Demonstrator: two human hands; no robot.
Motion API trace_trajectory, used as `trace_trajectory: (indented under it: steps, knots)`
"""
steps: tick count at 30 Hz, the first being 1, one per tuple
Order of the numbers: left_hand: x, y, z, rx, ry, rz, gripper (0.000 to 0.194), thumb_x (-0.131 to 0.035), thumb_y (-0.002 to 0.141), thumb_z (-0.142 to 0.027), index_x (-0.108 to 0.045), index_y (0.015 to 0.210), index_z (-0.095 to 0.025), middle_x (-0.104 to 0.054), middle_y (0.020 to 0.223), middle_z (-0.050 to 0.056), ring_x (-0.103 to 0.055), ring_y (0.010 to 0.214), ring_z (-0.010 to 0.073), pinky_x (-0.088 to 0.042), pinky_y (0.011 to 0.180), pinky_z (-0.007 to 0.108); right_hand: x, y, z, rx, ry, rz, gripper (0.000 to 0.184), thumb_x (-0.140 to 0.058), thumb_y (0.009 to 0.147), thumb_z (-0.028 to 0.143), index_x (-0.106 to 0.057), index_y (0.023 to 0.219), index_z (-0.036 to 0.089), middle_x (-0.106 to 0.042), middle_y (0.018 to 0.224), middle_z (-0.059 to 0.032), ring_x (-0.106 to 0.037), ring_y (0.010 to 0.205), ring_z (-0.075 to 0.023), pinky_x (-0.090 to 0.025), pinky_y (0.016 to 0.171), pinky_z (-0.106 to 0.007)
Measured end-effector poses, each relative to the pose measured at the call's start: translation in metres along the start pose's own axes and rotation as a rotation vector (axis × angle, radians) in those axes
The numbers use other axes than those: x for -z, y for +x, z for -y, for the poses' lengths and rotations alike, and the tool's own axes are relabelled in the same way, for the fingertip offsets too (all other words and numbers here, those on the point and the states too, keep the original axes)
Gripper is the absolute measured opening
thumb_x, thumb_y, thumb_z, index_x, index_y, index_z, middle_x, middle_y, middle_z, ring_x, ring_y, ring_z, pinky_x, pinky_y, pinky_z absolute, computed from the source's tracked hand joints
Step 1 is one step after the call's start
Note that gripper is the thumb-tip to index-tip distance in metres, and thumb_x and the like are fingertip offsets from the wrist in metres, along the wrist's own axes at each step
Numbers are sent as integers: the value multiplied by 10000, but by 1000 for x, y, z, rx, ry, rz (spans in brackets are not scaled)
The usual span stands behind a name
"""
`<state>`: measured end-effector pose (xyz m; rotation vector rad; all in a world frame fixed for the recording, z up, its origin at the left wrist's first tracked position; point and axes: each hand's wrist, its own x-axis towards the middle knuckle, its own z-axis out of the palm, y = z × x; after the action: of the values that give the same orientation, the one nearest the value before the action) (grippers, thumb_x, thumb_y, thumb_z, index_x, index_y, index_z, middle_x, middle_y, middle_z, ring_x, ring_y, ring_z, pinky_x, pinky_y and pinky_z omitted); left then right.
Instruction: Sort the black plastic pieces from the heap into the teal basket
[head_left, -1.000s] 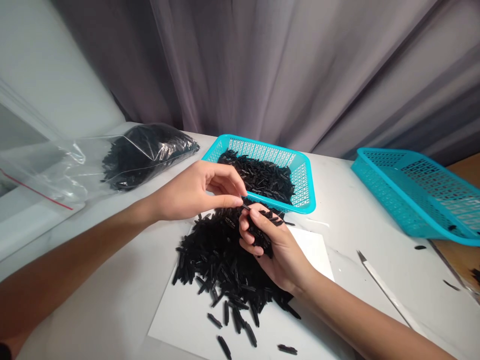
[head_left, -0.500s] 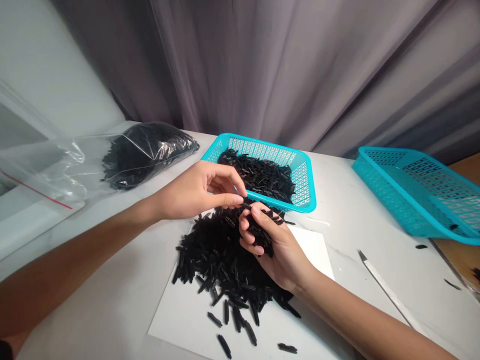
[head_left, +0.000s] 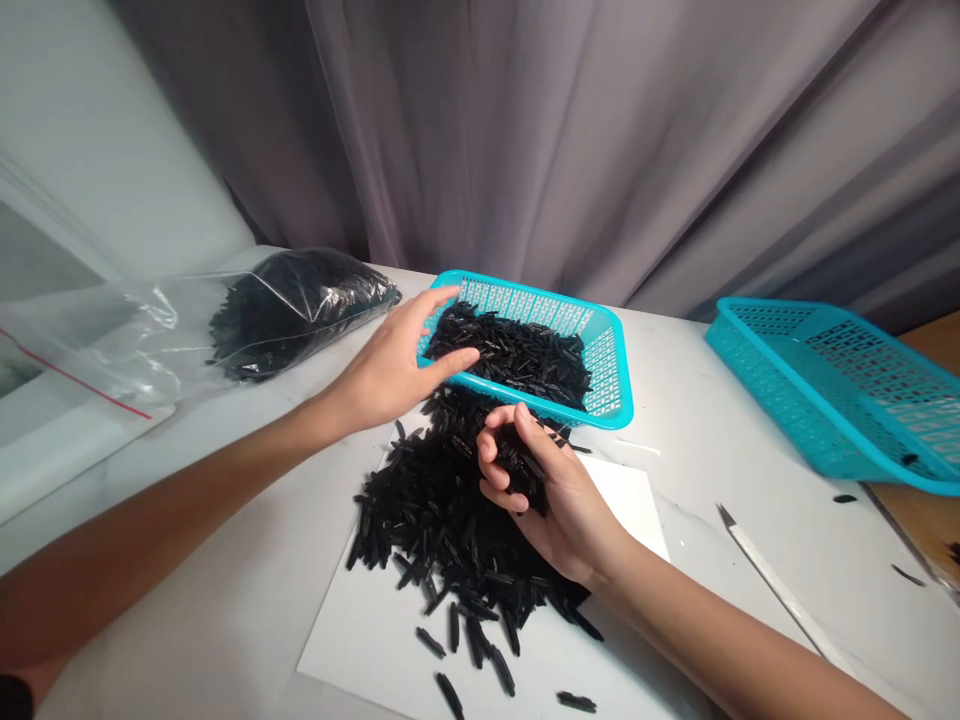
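Observation:
My left hand [head_left: 409, 360] hovers over the near-left rim of a turquoise plastic basket [head_left: 621, 375], its thumb and fingers spread and no piece showing in them. Small black elongated pieces [head_left: 517, 350] lie inside that basket. Several more such pieces are cupped in my right hand [head_left: 551, 480], whose fingers curl round them. Below it spreads a loose pile of the same black pieces [head_left: 420, 490] on a white sheet [head_left: 360, 640]. What the pieces are I cannot make out. Part of the pile is hidden by my right hand.
A clear bag [head_left: 300, 310] filled with black pieces lies at the left. Another turquoise basket [head_left: 795, 420] stands at the right, tilted in view. A slim white pointed tool [head_left: 772, 580] rests on the table near my right forearm. A grey curtain [head_left: 525, 150] hangs behind.
My left hand has moved away from my right hand, up and left to the basket, and its fingers have opened, letting go of a black piece. The right hand stays in place.

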<state>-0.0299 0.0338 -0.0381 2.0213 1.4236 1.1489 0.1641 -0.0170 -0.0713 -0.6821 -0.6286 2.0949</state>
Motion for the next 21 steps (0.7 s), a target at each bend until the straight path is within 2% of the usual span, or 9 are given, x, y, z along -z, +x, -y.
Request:
trace_trajectory:
  steps: [1, 2, 4, 5, 7, 10, 15, 21]
  knots:
    - [1, -2, -4, -49, 44, 48, 529, -700, 882, -355, -535, 1367, -223, -591, 1398, 100, -559, 1282, 249, -476, 1046, 400, 0, 0, 0, -1, -2, 0, 241, -682, 927, 379, -688, 897, 139, -605, 725, -12, -490, 543, -60, -331, 407, -114]
    - [2, -5, -11, -105, 59, 117, 447, -692, 894, -356, -584, 1306, -221, -624, 1341, 80, -583, 1229, 229, -470, 1036, 376, 0, 0, 0, 3, -4, 0, 250, -675, 930, 387, -689, 903, 140, -602, 722, -11, -488, 543, -61, -331, 407, -115]
    - [5, -11, -25, -229, 47, 296, 197, -713, 885, -330, -696, 1036, -204, -698, 1084, 30, -633, 1039, 182, -483, 943, 315, 1, 1, -1, 14, -9, -1, 263, -667, 934, 399, -685, 885, 141, -588, 712, -7, -477, 542, -62, -330, 407, -117]
    - [7, -14, -32, -268, 69, 376, 140, -732, 870, -317, -709, 940, -197, -692, 1004, 19, -630, 969, 171, -483, 889, 302, 1, 1, -1, 18, -17, -2, 274, -662, 936, 406, -682, 867, 141, -583, 713, -7, -471, 544, -61, -328, 408, -117]
    - [7, -19, -40, -320, 143, 441, 112, -745, 859, -294, -714, 835, -189, -665, 941, 16, -606, 892, 162, -465, 829, 306, 2, 1, -2, 19, -39, -4, 304, -646, 944, 422, -677, 837, 139, -567, 702, -6, -451, 544, -59, -321, 412, -116]
    - [6, -22, -41, -360, 218, 407, 81, -723, 871, -249, -735, 817, -190, -656, 941, 23, -585, 872, 163, -444, 827, 324, 2, 2, -2, 10, -78, 12, 347, -606, 965, 448, -674, 822, 139, -532, 645, 0, -405, 534, -60, -311, 423, -118]
    - [5, -21, -37, -382, 173, 353, 68, -706, 843, -140, -755, 818, -180, -691, 881, 15, -603, 866, 160, -459, 838, 317, 2, 2, -1, 4, -89, 36, 317, -577, 984, 425, -664, 844, 155, -509, 599, 8, -372, 521, -66, -291, 423, -124]
    - [8, -16, -38, -319, 121, 286, 91, -712, 816, -104, -759, 824, -182, -720, 858, -5, -632, 840, 134, -485, 801, 269, 1, 2, 0, 16, -49, 39, 218, -598, 980, 346, -659, 884, 160, -575, 710, -5, -417, 537, -63, -302, 414, -127]
